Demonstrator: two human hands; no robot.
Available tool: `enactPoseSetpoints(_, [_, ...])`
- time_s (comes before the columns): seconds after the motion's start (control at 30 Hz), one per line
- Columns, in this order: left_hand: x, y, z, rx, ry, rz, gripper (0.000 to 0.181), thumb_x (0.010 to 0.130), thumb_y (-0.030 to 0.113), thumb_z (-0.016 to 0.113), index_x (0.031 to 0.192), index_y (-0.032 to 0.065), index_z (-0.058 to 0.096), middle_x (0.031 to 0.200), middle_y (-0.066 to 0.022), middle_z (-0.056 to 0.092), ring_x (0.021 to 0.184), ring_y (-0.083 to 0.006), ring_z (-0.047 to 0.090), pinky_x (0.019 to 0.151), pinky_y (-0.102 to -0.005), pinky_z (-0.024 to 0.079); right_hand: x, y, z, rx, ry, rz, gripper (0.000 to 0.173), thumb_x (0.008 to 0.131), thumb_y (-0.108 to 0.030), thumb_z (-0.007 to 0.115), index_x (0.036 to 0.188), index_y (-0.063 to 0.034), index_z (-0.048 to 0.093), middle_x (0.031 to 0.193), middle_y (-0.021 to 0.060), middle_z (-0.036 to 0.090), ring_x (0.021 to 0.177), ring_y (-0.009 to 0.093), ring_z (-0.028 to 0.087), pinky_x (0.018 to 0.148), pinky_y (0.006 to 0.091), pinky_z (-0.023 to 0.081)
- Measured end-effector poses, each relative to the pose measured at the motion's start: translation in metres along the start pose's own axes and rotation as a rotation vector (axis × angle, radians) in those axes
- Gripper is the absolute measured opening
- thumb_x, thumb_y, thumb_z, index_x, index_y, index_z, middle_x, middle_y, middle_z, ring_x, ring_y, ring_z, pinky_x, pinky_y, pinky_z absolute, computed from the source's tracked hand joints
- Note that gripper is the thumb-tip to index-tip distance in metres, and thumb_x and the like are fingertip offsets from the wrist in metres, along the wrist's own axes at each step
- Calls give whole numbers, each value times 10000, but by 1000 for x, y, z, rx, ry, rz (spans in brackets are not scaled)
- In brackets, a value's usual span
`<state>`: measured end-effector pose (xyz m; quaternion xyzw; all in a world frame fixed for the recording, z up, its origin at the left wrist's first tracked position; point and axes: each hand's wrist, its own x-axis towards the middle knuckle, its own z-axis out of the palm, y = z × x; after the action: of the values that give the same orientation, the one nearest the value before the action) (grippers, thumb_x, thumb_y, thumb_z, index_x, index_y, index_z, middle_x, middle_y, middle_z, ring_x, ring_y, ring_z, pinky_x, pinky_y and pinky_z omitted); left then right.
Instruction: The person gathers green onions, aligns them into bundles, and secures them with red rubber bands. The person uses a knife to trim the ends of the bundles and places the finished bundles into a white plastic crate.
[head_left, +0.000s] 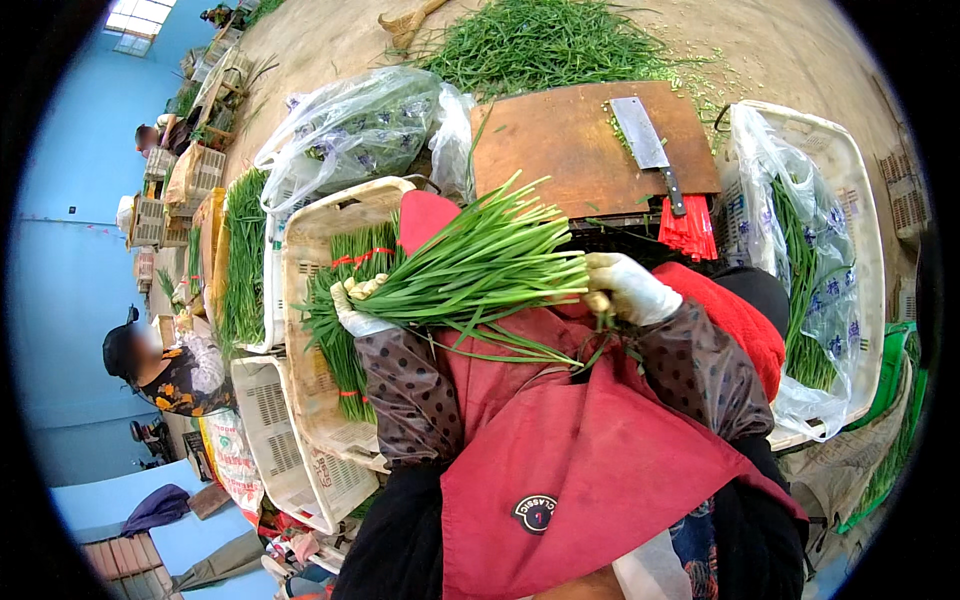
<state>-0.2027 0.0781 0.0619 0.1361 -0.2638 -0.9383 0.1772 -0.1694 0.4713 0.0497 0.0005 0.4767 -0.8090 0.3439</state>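
Note:
My left hand (361, 306), in a pale glove, grips a large bunch of garlic chives (480, 262) around its leafy side. The bunch lies sideways above my red apron (570, 465), its pale stem ends facing right. Beside those ends is my right hand (634, 289), also gloved, with fingers curled. Green scraps (604, 321) hang below its fingertips, and whether they are gripped is hard to see. Under and beyond my left hand, a white plastic crate (300, 232) holds chive bundles (360, 251) tied with red bands.
Ahead stands a wooden board (540, 150) bearing a cleaver (640, 133), with red strips (686, 229) at its near edge. A chive heap (547, 45) covers the floor beyond. At right is a crate (862, 225) lined with plastic. A filled plastic bag (360, 135) and a co-worker (172, 367) are left.

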Motion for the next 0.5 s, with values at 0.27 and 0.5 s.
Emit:
enactPoseSetpoints(0.27, [-1, 3, -2, -43, -143, -44, 432, 967, 431, 506, 718, 108, 647, 599, -46, 627, 554, -197, 540, 750, -419, 474, -58, -49, -18, 110, 45, -337, 228, 761, -105, 576, 885, 66, 661, 855, 145, 685, 669, 198, 623, 628, 301, 487])
enactPoseSetpoints(0.5, [-13, 6, 34, 45, -101, 19, 423, 963, 431, 512, 702, 120, 631, 587, -30, 632, 545, -219, 562, 723, -424, 485, -29, -26, 30, -794, 244, -174, 246, 882, -255, 660, 970, -28, 695, 899, 152, 704, 810, 254, 676, 740, 350, 520])
